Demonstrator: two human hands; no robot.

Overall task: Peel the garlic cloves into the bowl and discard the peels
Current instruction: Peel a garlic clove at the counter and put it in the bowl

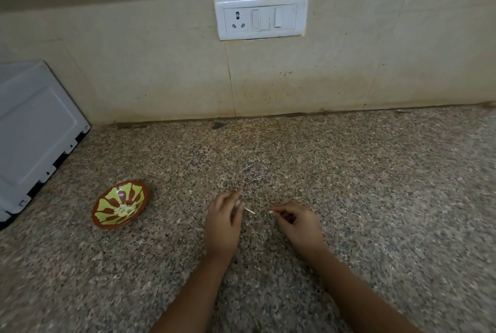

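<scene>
A small brown bowl (pixel 100 208) with a green and yellow pattern sits on the granite counter at the left. Several peeled garlic cloves (pixel 124 210) lie in it. My left hand (pixel 222 221) is to the right of the bowl, fingers curled round a garlic clove (pixel 237 204) that is mostly hidden. A thin strip of peel (pixel 250 211) sticks out from it towards the right. My right hand (pixel 298 222) is a short way off, its fingertips pinched together on a tiny pale bit of peel (pixel 271 212).
A white appliance (pixel 32 128) stands at the left edge, behind the bowl. The tiled wall runs along the back of the counter (pixel 349 171), with a white socket and switch plate (pixel 261 17) on it.
</scene>
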